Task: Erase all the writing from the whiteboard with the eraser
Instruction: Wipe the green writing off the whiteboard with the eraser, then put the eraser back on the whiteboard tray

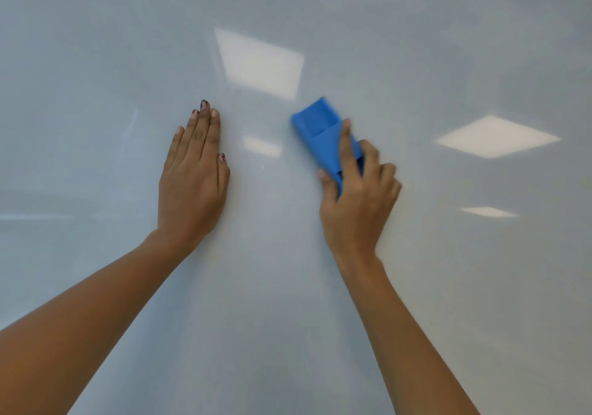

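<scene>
Two bare forearms rise from the lower corners, the left hand [193, 176] lying flat with straight fingers on the whiteboard [96, 62] left of centre, the right hand [355, 196] gripping the blurred blue eraser [320, 126] against it just right of centre.

Office-like room: whiteboard [96, 62] reflects square ceiling lights [259, 62].

The blue eraser [315, 123] looks smeary, and so do the fingers [347, 145] of the right hand [355, 196] holding it. Those fingers hide the eraser's lower end. Left of the eraser, the left hand [192, 174] covers a patch of whiteboard [96, 62]. Below the eraser, both arms run off the bottom edge.
</scene>
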